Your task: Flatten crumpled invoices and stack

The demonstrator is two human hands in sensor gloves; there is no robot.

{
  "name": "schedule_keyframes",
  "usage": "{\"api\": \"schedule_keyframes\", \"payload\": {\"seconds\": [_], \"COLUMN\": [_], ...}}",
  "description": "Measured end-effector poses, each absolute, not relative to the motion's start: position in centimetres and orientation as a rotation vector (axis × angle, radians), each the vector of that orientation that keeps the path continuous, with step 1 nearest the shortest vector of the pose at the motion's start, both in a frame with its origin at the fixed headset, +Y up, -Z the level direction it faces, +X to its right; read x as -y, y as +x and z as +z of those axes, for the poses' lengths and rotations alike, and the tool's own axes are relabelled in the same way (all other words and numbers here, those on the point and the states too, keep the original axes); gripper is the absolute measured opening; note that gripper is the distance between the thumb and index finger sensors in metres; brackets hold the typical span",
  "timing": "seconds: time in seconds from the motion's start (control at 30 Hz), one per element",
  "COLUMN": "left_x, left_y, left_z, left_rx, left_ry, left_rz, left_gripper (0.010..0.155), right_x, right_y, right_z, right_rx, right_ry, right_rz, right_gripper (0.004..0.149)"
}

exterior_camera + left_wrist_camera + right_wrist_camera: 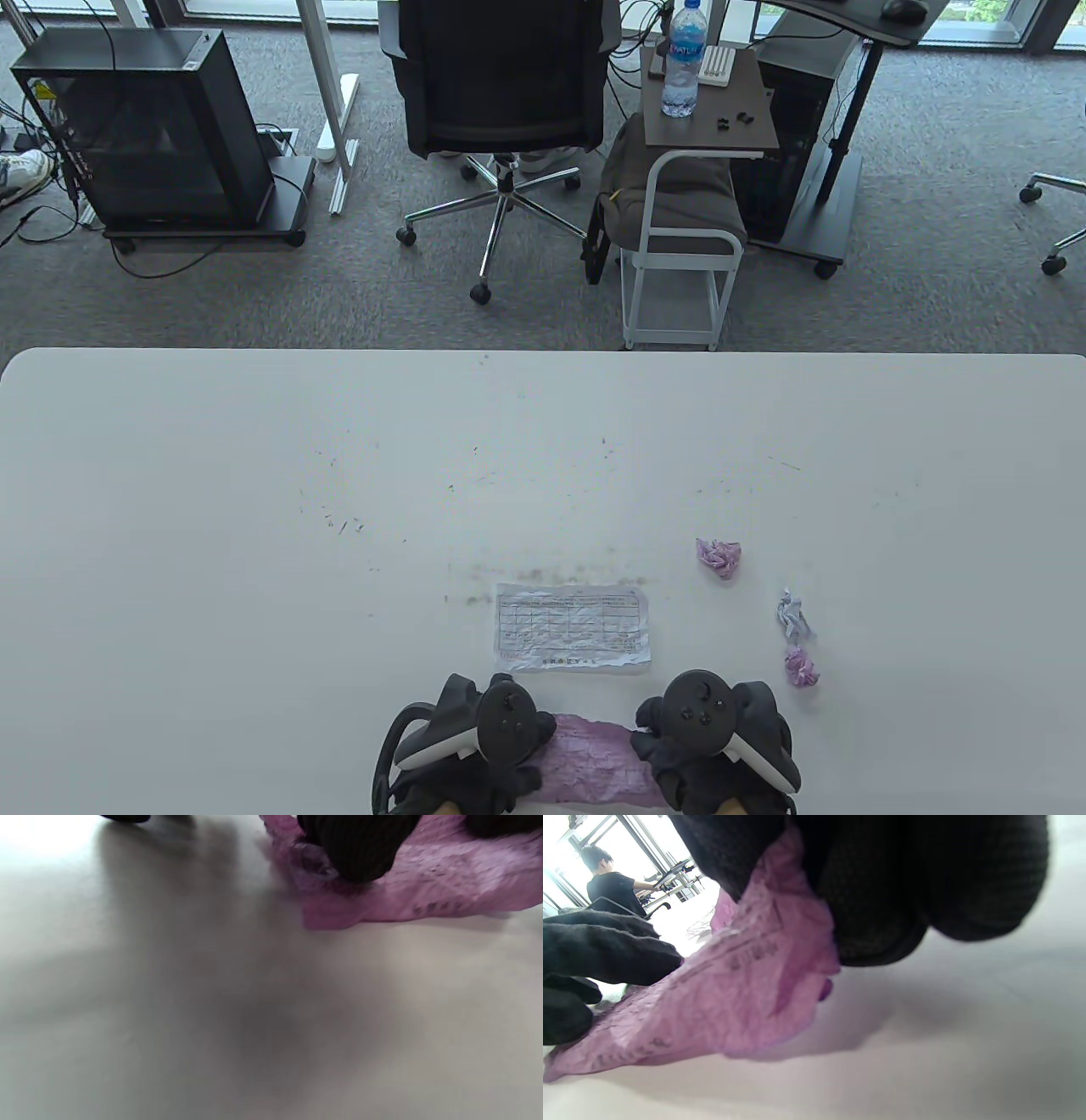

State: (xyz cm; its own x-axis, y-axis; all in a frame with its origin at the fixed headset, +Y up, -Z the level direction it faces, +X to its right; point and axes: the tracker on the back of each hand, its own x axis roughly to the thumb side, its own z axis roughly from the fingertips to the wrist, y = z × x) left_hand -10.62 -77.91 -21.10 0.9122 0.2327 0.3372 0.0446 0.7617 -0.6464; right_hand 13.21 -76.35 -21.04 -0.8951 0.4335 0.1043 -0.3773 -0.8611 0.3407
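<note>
White, lightly scuffed tabletop [254, 509] fills the lower half of the table view, with grey carpet beyond it bearing a black mesh office chair [501, 76], a black computer case on a wheeled stand [161, 127] and a small brown-topped side cart [708, 110] carrying a clear plastic water bottle [684, 59]. At the near edge of the table lies a partly opened, wrinkled pink invoice sheet [594, 760], spanned between the two gloved hands. Left hand [475, 739], in a black glove with its tracker on the back, rests on the sheet's left end; the left wrist view shows one dark fingertip [360, 849] pressing down on the pink paper, while the lie of the other fingers cannot be told. Right hand [713, 734] holds the sheet's right end; in the right wrist view its fingers [882, 899] pinch the edge of the pink paper and lift it slightly off the table, and the paper's printed text is visible but blurred. Just beyond the hands, apart from the pink sheet, a flattened white invoice with a printed grid [572, 628] lies flat on the table. To the right sit three crumpled balls, well apart from the hands: a pink one farthest back [719, 556], a white-and-blue one [792, 615], and a smaller pink one [801, 666] just beside it.
</note>
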Motion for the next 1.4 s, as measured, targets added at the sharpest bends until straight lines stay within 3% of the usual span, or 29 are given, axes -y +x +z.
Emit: {"api": "schedule_keyframes", "payload": {"seconds": [0.23, 0.53, 0.7, 0.77, 1.07, 1.27, 1.33, 1.4], "left_x": [78.5, 78.7, 78.8, 78.8, 78.8, 78.9, 78.8, 78.8], "left_y": [-11.0, -12.1, -12.4, -12.4, -12.4, -12.5, -12.4, -12.4], "left_z": [-21.3, -21.6, -21.7, -21.7, -21.6, -21.6, -21.7, -21.7], "left_rx": [0.331, 0.236, 0.248, 0.263, 0.281, 0.287, 0.282, 0.277], "left_ry": [-0.797, -0.81, -0.833, -0.852, -0.887, -0.889, -0.892, -0.896], "left_rz": [0.072, 0.104, 0.108, 0.125, 0.125, 0.154, 0.157, 0.158], "left_gripper": [0.07, 0.072, 0.078, 0.078, 0.078, 0.079, 0.079, 0.079], "right_x": [75.9, 75.6, 73.9, 73.6, 75.3, 77.2, 77.0, 76.9], "right_y": [13.2, 14.2, 13.7, 12.4, 5.6, 3.3, 3.4, 3.9], "right_z": [-21.1, -21.0, -20.5, -20.2, -17.3, -16.6, -17.0, -17.3], "right_rx": [-0.329, -0.241, -0.039, -0.101, -0.414, -0.889, -0.816, -0.883], "right_ry": [0.217, 0.111, 0.283, 0.541, 1.224, 1.288, 1.321, 1.23], "right_rz": [2.714, 2.741, 2.736, 2.625, 2.692, 2.722, 2.741, 2.731], "right_gripper": [0.043, 0.049, 0.051, 0.048, 0.046, 0.058, 0.057, 0.055]}}
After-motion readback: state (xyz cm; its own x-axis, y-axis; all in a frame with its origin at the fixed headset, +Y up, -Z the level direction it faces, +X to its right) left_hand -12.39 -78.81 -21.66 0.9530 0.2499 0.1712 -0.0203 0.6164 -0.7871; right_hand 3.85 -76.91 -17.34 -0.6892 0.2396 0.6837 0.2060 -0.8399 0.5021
